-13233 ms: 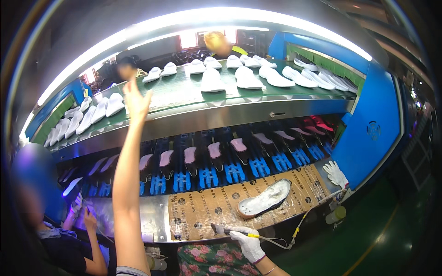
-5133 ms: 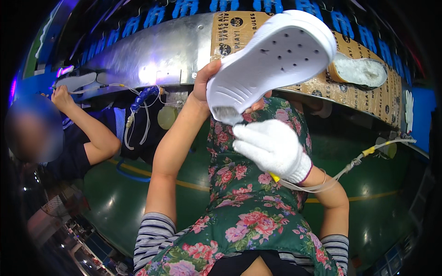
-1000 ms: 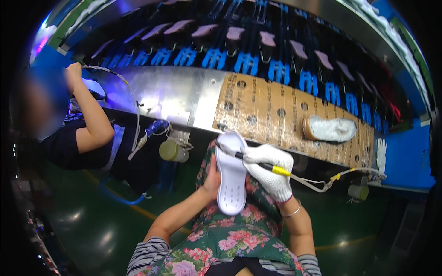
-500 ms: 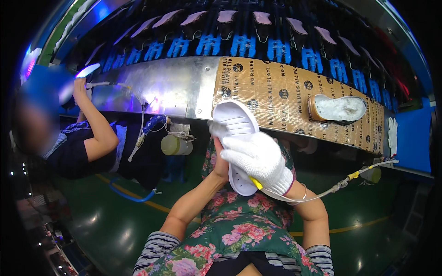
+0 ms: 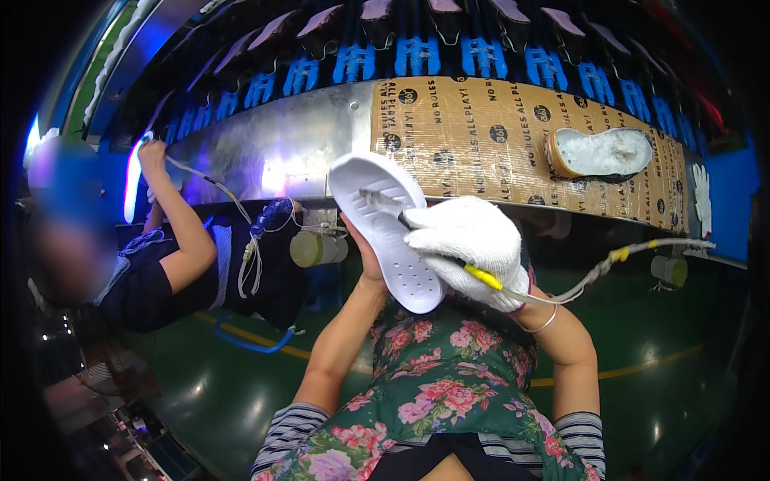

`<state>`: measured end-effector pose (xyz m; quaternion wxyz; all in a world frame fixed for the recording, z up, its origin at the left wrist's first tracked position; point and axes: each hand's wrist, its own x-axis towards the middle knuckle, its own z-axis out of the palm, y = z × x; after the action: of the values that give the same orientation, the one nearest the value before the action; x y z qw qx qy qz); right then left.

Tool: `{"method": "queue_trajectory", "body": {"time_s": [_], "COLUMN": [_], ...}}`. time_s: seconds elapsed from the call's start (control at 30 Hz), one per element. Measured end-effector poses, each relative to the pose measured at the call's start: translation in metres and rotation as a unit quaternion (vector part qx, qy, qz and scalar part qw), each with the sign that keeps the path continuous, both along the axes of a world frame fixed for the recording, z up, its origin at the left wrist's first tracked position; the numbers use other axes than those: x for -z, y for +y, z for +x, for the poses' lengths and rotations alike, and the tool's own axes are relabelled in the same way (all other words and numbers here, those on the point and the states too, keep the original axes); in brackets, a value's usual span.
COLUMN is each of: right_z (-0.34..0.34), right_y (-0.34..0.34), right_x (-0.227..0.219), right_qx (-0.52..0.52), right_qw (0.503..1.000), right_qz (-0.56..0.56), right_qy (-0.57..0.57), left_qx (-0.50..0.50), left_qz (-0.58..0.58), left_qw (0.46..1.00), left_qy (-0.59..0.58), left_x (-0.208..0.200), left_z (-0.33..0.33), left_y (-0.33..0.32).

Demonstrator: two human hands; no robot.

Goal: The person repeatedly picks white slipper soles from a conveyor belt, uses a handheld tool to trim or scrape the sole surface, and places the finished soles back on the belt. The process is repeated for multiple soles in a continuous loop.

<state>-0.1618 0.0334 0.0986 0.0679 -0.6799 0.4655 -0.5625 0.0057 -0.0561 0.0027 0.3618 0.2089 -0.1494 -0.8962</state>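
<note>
A white shoe sole (image 5: 395,244) is tilted in front of me, its ridged and perforated face toward me. My bare left hand (image 5: 366,255) grips it from behind along its left edge; most of the fingers are hidden. My right hand (image 5: 473,244), in a white knitted glove, is closed on a brush (image 5: 381,199) with greyish bristles. Those bristles lie over the ridged upper part of the sole. A yellow-banded clear hose (image 5: 589,287) runs from beneath the glove off to the right.
Printed cardboard (image 5: 457,144) covers the right of the metal bench (image 5: 297,160). On it lies a white-coated sole (image 5: 605,152). Blue clamps (image 5: 417,56) line up behind. A white glove (image 5: 702,196) hangs at right. To the left, a co-worker's hand (image 5: 152,152) holds a brightly lit sole.
The sole has shifted slightly left and turned to show more of its face. My right hand has moved right and off the sole's middle. The co-worker's sole now points downward.
</note>
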Motion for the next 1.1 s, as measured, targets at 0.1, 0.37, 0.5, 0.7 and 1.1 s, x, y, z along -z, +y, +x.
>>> {"method": "queue_trajectory", "body": {"time_s": [0.1, 0.37, 0.5, 0.7, 1.1], "right_z": [0.020, 0.020, 0.035, 0.029, 0.032], "right_y": [0.003, -0.001, 0.016, 0.015, 0.019], "right_x": [0.006, 0.015, 0.013, 0.021, 0.011], "right_qx": [0.020, 0.015, -0.067, -0.092, -0.025], "right_qw": [0.997, 0.999, 0.996, 0.989, 0.989], "right_qz": [-0.029, -0.034, 0.020, 0.109, 0.057], "right_qy": [0.068, 0.002, 0.061, -0.048, 0.136], "left_qx": [0.124, 0.143, 0.114, 0.115, 0.255], "left_qz": [-0.073, -0.068, -0.071, -0.079, -0.079], "left_qw": [0.984, 0.971, 0.966, 0.960, 0.935], "left_qy": [0.109, 0.179, 0.220, 0.242, 0.233], "left_x": [0.005, -0.007, -0.001, -0.013, -0.009], "left_z": [-0.004, -0.006, -0.013, -0.018, -0.021], "left_y": [-0.020, -0.029, -0.044, -0.051, -0.083]}}
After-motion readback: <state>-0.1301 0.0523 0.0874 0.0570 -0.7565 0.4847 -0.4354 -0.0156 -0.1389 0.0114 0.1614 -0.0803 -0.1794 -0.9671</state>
